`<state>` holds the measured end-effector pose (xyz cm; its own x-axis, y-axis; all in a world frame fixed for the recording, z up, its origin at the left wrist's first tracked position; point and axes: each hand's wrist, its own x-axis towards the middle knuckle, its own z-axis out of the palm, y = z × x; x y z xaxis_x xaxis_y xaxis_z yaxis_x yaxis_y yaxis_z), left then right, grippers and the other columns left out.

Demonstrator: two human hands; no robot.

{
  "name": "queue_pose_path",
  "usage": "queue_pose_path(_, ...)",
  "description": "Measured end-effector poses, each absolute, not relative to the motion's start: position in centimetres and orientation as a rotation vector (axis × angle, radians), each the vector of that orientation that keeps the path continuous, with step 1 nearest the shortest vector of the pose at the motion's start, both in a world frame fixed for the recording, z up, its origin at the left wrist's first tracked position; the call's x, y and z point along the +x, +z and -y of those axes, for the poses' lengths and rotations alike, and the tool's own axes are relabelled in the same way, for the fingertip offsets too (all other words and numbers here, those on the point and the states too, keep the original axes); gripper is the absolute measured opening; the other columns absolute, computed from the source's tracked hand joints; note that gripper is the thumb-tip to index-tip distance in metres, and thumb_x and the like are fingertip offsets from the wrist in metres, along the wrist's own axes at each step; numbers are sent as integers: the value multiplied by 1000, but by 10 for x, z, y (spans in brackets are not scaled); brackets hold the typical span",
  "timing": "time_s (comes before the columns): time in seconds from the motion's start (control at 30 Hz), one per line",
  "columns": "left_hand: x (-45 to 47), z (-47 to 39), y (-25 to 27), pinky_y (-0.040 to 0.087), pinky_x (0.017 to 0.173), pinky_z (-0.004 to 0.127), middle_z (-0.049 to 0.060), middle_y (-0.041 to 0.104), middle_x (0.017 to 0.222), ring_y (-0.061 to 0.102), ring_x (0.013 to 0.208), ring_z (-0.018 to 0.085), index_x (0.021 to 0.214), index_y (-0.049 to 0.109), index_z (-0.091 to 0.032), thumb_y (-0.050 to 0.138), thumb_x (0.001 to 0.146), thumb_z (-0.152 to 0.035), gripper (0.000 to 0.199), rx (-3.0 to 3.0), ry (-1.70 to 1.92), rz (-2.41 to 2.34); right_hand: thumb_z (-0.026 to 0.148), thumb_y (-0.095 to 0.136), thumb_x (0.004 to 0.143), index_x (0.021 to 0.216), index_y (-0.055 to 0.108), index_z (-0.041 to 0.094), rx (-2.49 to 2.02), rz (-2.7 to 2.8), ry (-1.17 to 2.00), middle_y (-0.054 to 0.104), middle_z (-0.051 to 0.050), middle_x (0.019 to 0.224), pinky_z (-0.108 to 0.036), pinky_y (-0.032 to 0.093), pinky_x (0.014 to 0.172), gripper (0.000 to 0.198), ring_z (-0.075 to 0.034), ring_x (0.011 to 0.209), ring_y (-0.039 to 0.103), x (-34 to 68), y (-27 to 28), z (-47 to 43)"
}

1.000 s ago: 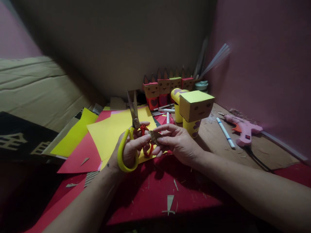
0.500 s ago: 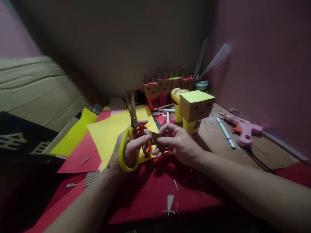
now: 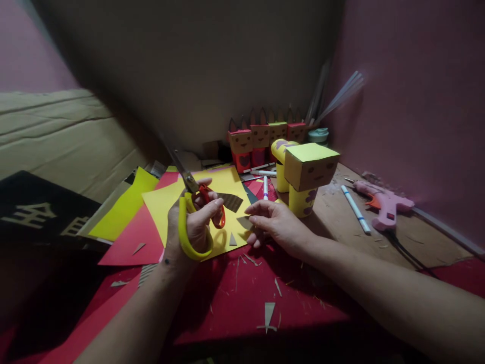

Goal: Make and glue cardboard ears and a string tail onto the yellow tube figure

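My left hand is closed around scissors with one yellow and one red handle loop, blades pointing up and left. A dark piece of corrugated cardboard sticks out to the right from between its thumb and fingers. Pinched in the fingertips of my right hand is a smaller pointed cardboard piece; the fingers partly cover it. Below the hands, a small cardboard triangle lies on yellow paper. A gap separates the two held pieces.
Right of my hands stands a yellow figure with a cardboard box head. Several red and yellow figures line the back. A pink glue gun and a marker lie at right. Cardboard scraps litter the red tabletop.
My hands have moved apart, and the cardboard is now in two separate pieces, one in each hand. The scissors have shifted left and tilted further left. A small triangle now shows on the yellow paper.
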<state>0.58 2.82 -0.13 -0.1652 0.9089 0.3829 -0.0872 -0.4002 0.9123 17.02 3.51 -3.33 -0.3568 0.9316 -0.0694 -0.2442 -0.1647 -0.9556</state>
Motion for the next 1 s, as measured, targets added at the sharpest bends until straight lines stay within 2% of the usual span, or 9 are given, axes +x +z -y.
queue_pose_path(0.1, 7, -26, -3, 43, 50, 23, -5, 56, 73, 52, 54, 8, 105, 60, -22, 75, 67, -19, 40, 1337, 1573, -1009, 18, 64, 79, 88, 59, 16, -901, 1187, 1613, 64, -1, 72, -21, 49, 37, 10, -10, 43, 62, 171, -30, -33)
queue_pose_path(0.23, 9, -22, -4, 43, 45, 25, -4, 57, 72, 52, 49, 10, 112, 55, -22, 74, 69, -22, 47, 1403, 1417, -993, 36, 59, 86, 85, 65, 16, -894, 1197, 1493, 52, 6, 45, -17, 35, 32, 21, -7, 33, 49, 177, -26, -29)
queue_pose_path(0.3, 10, -22, -7, 44, 45, 25, -4, 58, 72, 52, 48, 10, 113, 54, -22, 73, 70, -23, 46, 1440, 1349, -975, 41, 61, 85, 82, 67, 16, -843, 1253, 1436, 48, 7, 39, -17, 31, 34, 26, -6, 32, 42, 180, -25, -28)
queue_pose_path(0.47, 12, -21, -10, 45, 47, 26, -3, 59, 71, 54, 50, 11, 111, 55, -22, 73, 72, -24, 42, 1484, 1245, -946, 26, 73, 72, 69, 68, 16, -746, 1309, 1438, 61, 2, 57, -20, 36, 41, 11, -5, 41, 44, 179, -22, -25)
queue_pose_path(0.63, 14, -20, -8, 44, 47, 24, -3, 58, 71, 53, 52, 10, 107, 57, -20, 71, 75, -25, 36, 1445, 1277, -950, 20, 70, 73, 66, 64, 17, -697, 1222, 1483, 60, 4, 56, -20, 36, 41, 10, -6, 43, 46, 177, -25, -27)
queue_pose_path(0.73, 14, -21, -7, 44, 46, 24, -2, 60, 72, 53, 51, 10, 107, 58, -19, 72, 73, -25, 37, 1409, 1302, -977, 19, 69, 73, 67, 63, 17, -682, 1196, 1518, 60, 4, 55, -20, 34, 39, 9, -7, 43, 47, 178, -28, -29)
queue_pose_path(0.9, 13, -23, -10, 43, 45, 25, -3, 57, 61, 52, 46, 11, 109, 57, -19, 71, 76, -26, 37, 1426, 1288, -966, 17, 66, 74, 67, 62, 17, -688, 1236, 1512, 59, 4, 56, -21, 34, 41, 8, -6, 43, 47, 178, -28, -29)
queue_pose_path(1.0, 13, -23, -10, 43, 45, 24, -3, 58, 64, 52, 47, 10, 108, 57, -19, 72, 75, -26, 36, 1404, 1289, -958, 18, 67, 74, 66, 62, 16, -709, 1249, 1524, 58, 4, 55, -20, 34, 41, 9, -6, 43, 48, 178, -26, -28)
